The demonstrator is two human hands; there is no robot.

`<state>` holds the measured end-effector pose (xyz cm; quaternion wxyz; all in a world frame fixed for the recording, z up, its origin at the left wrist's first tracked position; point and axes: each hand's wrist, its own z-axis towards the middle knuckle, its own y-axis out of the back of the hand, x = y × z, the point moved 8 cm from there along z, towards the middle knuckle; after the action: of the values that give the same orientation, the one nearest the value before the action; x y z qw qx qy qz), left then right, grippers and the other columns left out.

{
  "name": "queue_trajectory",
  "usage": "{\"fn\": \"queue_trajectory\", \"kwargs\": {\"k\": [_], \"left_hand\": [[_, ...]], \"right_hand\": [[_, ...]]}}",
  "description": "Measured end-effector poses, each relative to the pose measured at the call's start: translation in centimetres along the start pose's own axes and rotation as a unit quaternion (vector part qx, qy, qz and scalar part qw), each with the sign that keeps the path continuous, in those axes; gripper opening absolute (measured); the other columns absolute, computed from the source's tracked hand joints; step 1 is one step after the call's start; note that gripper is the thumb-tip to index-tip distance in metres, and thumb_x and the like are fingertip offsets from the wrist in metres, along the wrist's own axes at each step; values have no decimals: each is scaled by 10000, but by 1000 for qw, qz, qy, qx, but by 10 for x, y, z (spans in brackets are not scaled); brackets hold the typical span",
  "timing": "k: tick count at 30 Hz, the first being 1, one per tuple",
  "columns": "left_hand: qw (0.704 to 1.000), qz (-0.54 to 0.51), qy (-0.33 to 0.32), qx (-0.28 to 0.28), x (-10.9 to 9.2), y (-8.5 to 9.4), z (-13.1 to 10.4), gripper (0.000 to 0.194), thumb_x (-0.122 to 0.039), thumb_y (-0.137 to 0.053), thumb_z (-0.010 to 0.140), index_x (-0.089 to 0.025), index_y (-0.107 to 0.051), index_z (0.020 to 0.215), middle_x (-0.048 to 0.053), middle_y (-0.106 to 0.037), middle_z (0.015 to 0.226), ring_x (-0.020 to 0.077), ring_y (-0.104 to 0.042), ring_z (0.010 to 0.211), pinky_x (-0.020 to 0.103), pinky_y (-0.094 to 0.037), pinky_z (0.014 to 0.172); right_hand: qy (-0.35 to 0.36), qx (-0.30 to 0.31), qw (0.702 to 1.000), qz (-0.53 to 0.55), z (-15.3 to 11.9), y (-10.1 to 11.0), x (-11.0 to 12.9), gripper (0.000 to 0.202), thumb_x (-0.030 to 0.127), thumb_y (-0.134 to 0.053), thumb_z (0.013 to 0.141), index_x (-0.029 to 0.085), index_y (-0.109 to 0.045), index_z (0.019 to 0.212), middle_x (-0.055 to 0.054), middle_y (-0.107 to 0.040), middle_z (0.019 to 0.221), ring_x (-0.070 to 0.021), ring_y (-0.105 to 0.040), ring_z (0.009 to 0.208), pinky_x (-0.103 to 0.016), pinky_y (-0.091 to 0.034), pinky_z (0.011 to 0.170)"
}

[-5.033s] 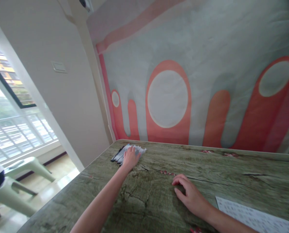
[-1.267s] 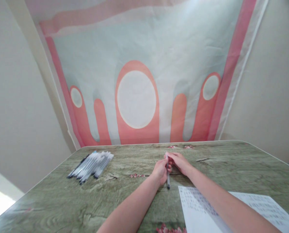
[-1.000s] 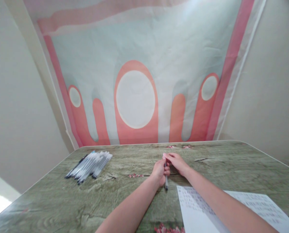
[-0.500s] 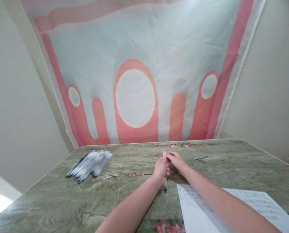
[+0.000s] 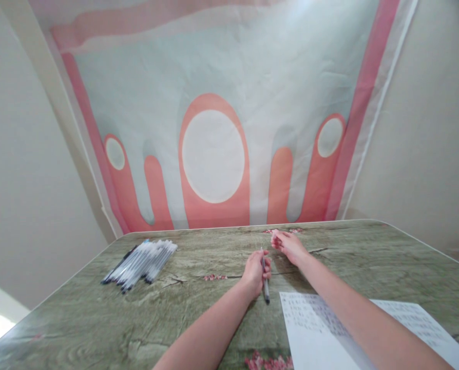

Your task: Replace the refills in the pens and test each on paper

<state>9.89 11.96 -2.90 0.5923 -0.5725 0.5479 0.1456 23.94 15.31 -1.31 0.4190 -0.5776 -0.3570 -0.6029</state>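
My left hand point(image 5: 255, 270) is closed around a pen point(image 5: 265, 288) above the middle of the table. The pen's dark end points toward me, and its thin far end shows just past my fingers. Up and to the right, apart from the pen, is my right hand point(image 5: 289, 246). Its fingertips are pinched together; whatever sits between them is too small to make out. A heap of clear pens with dark ends point(image 5: 140, 264) lies side by side on the left of the table.
Printed sheets of paper point(image 5: 306, 329) lie at the near right, partly under my right forearm. The wood-patterned table point(image 5: 79, 313) has pink blossom prints. Behind its far edge hangs a pink and grey backdrop point(image 5: 214, 216).
My right hand has drawn away from my left hand, up and to the right. More of the pen now shows in my left hand, which has stayed nearly in place.
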Motion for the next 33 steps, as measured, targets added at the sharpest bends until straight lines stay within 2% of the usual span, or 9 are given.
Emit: {"fn": "queue_trajectory", "kwargs": {"k": [5, 8, 12, 22, 28, 33], "left_hand": [[1000, -14, 8, -2, 2, 1, 2, 129, -233, -416, 798, -151, -446, 893, -18, -453, 584, 49, -366, 424, 157, -189, 397], [1000, -11, 7, 2, 3, 1, 2, 117, -223, -421, 802, -156, -447, 894, -16, -460, 586, 50, -372, 425, 155, -194, 400], [1000, -5, 3, 3, 3, 1, 3, 104, -231, -421, 815, -159, -445, 887, -17, -457, 584, 50, -375, 424, 155, -190, 399], [1000, 6, 3, 10, 2, -1, 2, 118, -250, -424, 826, -155, -446, 891, -19, -454, 591, 51, -376, 425, 157, -191, 393], [1000, 10, 2, 12, 3, -1, 2, 133, -265, -441, 818, -159, -455, 897, -20, -457, 596, 50, -376, 431, 156, -197, 398], [1000, 11, -1, 16, 3, -1, 3, 142, -266, -447, 811, -156, -460, 900, -20, -457, 596, 53, -377, 434, 158, -194, 399]], "right_hand": [[43, -55, 991, -113, 21, 46, 3, 257, 420, -533, 715, 166, -555, 750, -19, -588, 592, -130, -540, 522, -250, -442, 507], [78, -84, 975, -190, 25, 60, 0, 209, 340, -543, 706, 166, -564, 821, -31, -620, 661, -148, -564, 595, -271, -442, 579], [124, -85, 947, -285, 25, 59, -4, 151, 285, -550, 698, 172, -596, 788, -54, -651, 763, -176, -584, 719, -300, -420, 708], [172, -81, 887, -420, 24, 51, -4, 168, 253, -505, 749, 155, -622, 818, -77, -643, 817, -181, -567, 777, -282, -394, 756], [177, -92, 874, -444, 25, 50, -4, 173, 243, -488, 762, 153, -623, 822, -85, -630, 825, -189, -548, 817, -283, -382, 778], [162, -108, 878, -438, 30, 55, -7, 211, 242, -442, 783, 149, -631, 795, -102, -628, 830, -203, -542, 849, -298, -380, 794]]}}
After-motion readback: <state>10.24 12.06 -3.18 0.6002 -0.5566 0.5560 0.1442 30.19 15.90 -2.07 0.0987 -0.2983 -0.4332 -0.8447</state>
